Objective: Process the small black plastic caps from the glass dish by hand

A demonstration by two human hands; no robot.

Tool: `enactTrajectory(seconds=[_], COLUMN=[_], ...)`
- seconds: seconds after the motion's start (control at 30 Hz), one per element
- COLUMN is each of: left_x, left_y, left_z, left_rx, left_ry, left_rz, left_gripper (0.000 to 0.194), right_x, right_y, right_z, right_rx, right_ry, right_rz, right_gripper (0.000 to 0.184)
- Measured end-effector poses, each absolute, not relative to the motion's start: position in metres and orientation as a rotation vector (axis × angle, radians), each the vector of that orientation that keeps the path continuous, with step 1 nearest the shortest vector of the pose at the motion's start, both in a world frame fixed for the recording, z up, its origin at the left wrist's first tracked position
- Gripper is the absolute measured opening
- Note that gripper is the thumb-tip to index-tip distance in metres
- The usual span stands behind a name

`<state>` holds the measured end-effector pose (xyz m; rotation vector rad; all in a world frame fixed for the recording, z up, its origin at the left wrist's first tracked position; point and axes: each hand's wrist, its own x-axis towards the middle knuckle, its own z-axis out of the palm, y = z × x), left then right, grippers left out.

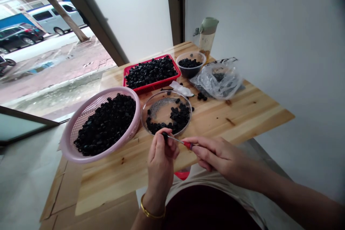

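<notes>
Between the fingertips of my left hand (161, 151) is a small round black part (164, 135), its exact kind too small to make out. My right hand (215, 152) grips a screwdriver (188, 145) with a red and purple handle. The thin metal shaft points left, and its tip meets the black part or lies right by it. Just beyond my left hand, a clear round dish (142, 112) holds many small black pieces (181, 114), gathered mostly along its right and near sides.
A pink mesh basket (67, 140) and a red tray (151, 87), both full of black pieces, stand left and behind. Further back are a plastic bowl (202, 56), a clear bag (229, 82) and a green-lidded jug (207, 37). The wooden table (242, 111) ends near my body.
</notes>
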<state>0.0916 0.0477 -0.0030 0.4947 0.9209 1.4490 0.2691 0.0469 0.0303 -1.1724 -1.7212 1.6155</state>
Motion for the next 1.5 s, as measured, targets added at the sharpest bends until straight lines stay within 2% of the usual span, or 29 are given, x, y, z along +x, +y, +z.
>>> enactTrajectory(seconds=[0.33,0.6,1.27,1.5], left_x=[0.093,0.091,0.083,0.082], left_y=[0.049,0.052,0.044,0.041], left_z=[-0.009,-0.006,0.003,0.004], left_rx=[0.589,0.44,0.322,0.279], left_ry=[0.865,0.881,0.777,0.783], left_rz=[1.454,1.462,1.347,1.314], left_gripper=[0.027,0.022,0.032,0.025], right_x=[0.265,0.266,0.258,0.258], right_y=[0.048,0.042,0.04,0.039], right_z=[0.023,0.023,0.024,0.029], right_rx=[-1.188,-1.183,-1.18,-1.186], right_ry=[-1.717,-1.779,-1.727,-1.771], right_rz=[1.574,1.498,1.501,1.478], right_gripper=[0.045,0.043,0.044,0.042])
